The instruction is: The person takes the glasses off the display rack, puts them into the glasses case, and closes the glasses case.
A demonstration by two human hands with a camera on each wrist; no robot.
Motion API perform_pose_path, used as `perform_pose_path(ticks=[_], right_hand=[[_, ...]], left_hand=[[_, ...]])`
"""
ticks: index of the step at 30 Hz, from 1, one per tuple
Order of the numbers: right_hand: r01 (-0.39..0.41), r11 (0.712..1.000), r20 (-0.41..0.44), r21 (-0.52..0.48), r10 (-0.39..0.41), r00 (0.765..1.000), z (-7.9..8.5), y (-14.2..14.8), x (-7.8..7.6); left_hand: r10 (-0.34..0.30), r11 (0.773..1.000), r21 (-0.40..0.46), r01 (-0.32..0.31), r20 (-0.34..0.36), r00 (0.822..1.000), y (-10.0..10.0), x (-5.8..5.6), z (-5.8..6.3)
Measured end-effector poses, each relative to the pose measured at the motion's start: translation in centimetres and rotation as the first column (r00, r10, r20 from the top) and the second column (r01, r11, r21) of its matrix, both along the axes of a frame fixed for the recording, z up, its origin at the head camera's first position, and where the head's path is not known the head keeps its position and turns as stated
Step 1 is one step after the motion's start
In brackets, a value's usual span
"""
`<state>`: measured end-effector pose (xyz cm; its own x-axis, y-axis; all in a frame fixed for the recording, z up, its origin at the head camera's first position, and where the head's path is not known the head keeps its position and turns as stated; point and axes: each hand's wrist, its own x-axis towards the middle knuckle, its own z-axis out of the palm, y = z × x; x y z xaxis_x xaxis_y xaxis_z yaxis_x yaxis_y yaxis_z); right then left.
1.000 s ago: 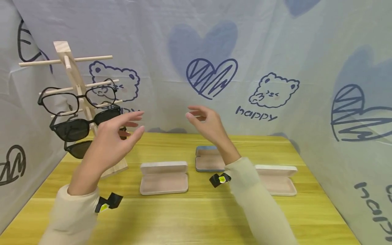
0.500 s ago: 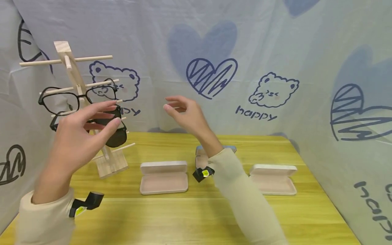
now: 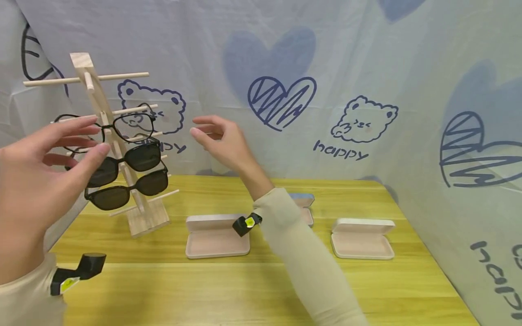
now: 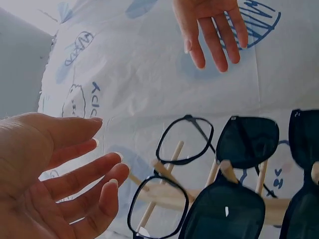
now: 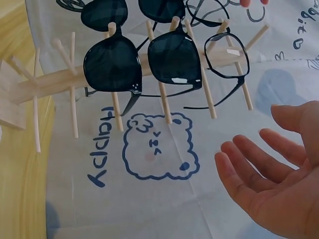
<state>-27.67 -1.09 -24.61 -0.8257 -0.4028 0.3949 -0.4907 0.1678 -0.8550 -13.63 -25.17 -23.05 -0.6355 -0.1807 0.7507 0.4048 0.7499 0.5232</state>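
A wooden display stand (image 3: 96, 97) at the left carries three pairs of eyewear. Clear-lens glasses with a black frame (image 3: 108, 127) hang highest, above black sunglasses (image 3: 143, 157) and a lower pair of dark sunglasses (image 3: 152, 183). My left hand (image 3: 41, 172), fingers apart and gently bent, is in the air at the stand's left and overlaps the glasses' left lens in the head view; the left wrist view shows a gap between fingertips and frame. My right hand (image 3: 224, 140) hovers right of the stand, palm facing it in the right wrist view. Neither hand holds anything.
On the wooden table (image 3: 204, 290) stand three opened glasses cases: a pale one (image 3: 218, 244) left of centre, a blue one (image 3: 303, 198) partly behind my right arm, and another pale one (image 3: 363, 246) at right. A printed cloth (image 3: 212, 54) hangs behind and at both sides.
Both hands have moved left. The left has passed in front of the sunglasses to the stand's left side; the right has come closer to the stand. The eyewear and cases stay put.
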Motion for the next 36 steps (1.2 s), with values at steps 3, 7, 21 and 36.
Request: perform_pose_path(ticks=[3, 7, 21, 36], right_hand=[[-0.032, 0.999, 0.02, -0.022, 0.032, 0.999, 0.1, -0.8, -0.1], [-0.066, 0.997, 0.028, -0.041, 0.067, 0.997, 0.3, -1.9, -0.1], [-0.091, 0.996, 0.002, -0.004, 0.091, 0.996, 0.7, -5.3, 0.2], [-0.06, 0.997, -0.08, 0.056, 0.065, 0.995, 0.7, -6.7, 0.1]], left_hand=[[0.051, 0.999, 0.006, -0.051, -0.016, 0.999, -0.9, -0.2, -0.1], [0.149, 0.989, 0.023, -0.148, -0.013, 0.989, -1.9, -0.5, -0.2], [0.342, 0.937, 0.015, -0.35, 0.18, 0.922, -5.7, -2.1, -1.6], [0.338, 0.935, 0.018, -0.354, 0.258, 0.905, -6.3, -3.3, -1.8]])
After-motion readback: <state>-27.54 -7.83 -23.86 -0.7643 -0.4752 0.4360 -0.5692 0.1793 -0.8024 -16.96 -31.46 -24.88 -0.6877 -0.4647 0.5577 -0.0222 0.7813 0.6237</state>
